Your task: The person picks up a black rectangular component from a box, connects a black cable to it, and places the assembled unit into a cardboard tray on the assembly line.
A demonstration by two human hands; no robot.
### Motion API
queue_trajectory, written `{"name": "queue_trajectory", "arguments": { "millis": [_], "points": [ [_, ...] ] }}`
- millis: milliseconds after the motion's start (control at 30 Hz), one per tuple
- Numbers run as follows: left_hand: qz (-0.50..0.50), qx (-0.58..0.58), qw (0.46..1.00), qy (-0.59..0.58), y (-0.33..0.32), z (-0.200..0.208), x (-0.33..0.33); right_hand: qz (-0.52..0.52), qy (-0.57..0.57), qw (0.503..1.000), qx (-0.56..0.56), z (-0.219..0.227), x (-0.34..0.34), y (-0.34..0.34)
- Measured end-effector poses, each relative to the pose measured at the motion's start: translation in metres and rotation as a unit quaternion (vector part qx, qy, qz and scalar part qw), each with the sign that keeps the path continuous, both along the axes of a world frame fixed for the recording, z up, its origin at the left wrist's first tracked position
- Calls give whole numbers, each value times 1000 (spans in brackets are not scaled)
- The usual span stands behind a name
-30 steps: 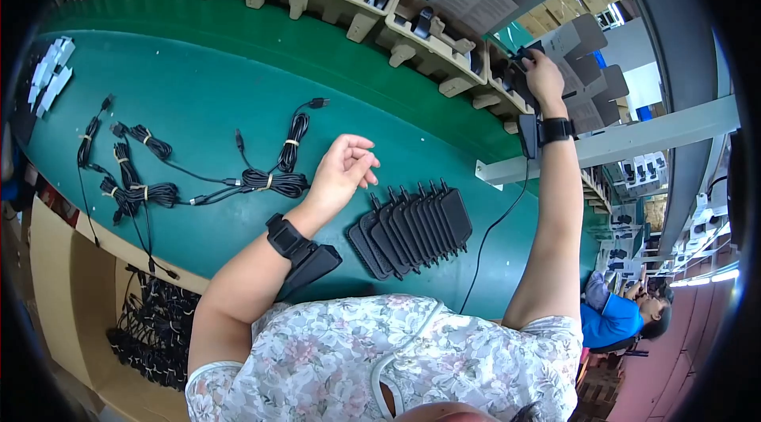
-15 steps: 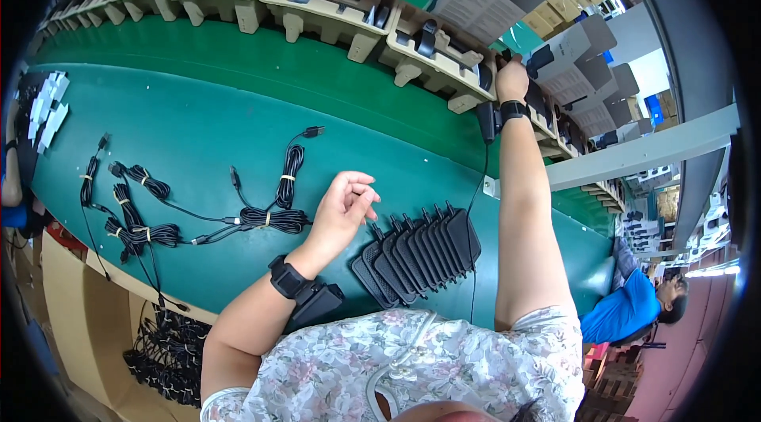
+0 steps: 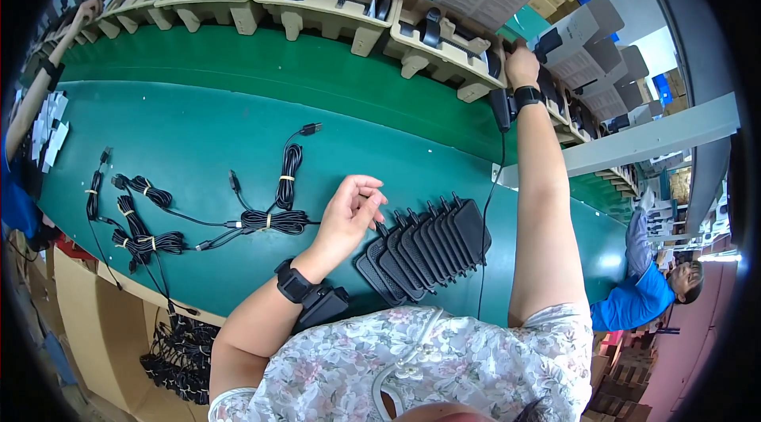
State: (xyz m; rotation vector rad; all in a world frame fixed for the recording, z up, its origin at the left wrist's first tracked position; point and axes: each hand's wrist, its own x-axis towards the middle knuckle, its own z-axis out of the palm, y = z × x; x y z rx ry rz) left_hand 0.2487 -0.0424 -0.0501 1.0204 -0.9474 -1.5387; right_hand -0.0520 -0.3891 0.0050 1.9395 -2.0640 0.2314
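My left hand (image 3: 354,212) hovers over the green table, fingers loosely curled and a little apart, with nothing visible in them. Just right of it lies an overlapping row of flat black plates (image 3: 428,252) with short pegs along their upper edge. Off to its left are bundled black cables (image 3: 273,221) tied with pale bands. My right arm stretches far forward, and my right hand (image 3: 521,67) is at the end of a beige molded tray (image 3: 444,49) holding black parts. Its fingertips are hidden among dark parts, so its grip does not show.
Beige trays (image 3: 325,10) line the raised green ledge, open printed boxes (image 3: 583,49) behind them. A grey metal bar (image 3: 626,145) crosses at right. Another person's arm (image 3: 59,57) reaches over the trays at far left; a person in blue (image 3: 642,299) is at right. A cardboard box (image 3: 91,319) holds cables below.
My right hand stays at the tray, its fingers lower among the dark parts. My left hand barely moves. Another person's arm has come in over the trays at far left. The whole view shifts slightly.
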Motion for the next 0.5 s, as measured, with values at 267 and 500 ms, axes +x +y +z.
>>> {"name": "queue_trajectory", "arguments": {
  "millis": [267, 500],
  "points": [
    [-13, -3, 1000, -14, 2, 6, -2, -9, 58, 997, 58, 13, -16, -2],
    [-1, -33, 999, -15, -7, -1, -5, 55, 66, 996, -3, 9, -29, 20]
  ]
}}
